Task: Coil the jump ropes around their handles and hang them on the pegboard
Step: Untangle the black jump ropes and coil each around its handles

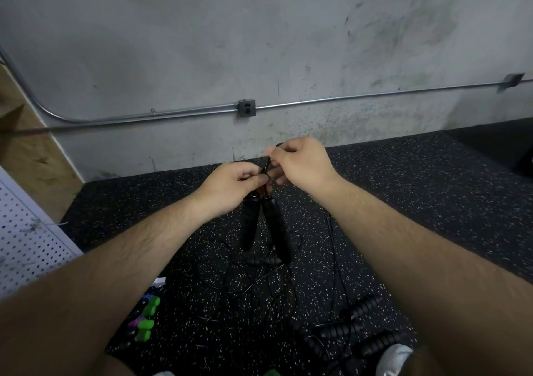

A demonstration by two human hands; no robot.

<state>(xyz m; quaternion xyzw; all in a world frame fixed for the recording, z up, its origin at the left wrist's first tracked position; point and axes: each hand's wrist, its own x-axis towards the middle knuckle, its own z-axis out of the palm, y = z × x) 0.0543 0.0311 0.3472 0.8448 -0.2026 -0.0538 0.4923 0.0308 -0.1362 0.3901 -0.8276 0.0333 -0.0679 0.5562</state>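
Two smooth black jump-rope handles (268, 225) hang side by side below my hands, over the speckled black floor. My left hand (230, 185) grips their top ends together. My right hand (300, 162) pinches the thin black rope (266, 163) just above them. The rest of that thin rope (331, 248) trails down to the floor in loose tangles. The white pegboard (26, 237) stands at the far left, leaning by the wall.
Several ribbed black handles (346, 329) lie on the floor at lower right, and one ribbed handle (262, 261) under the held pair. Green-ended handles (145, 319) lie at lower left. A grey shoe (393, 358) shows at the bottom. A concrete wall with conduit and an outlet (247, 107) stands ahead.
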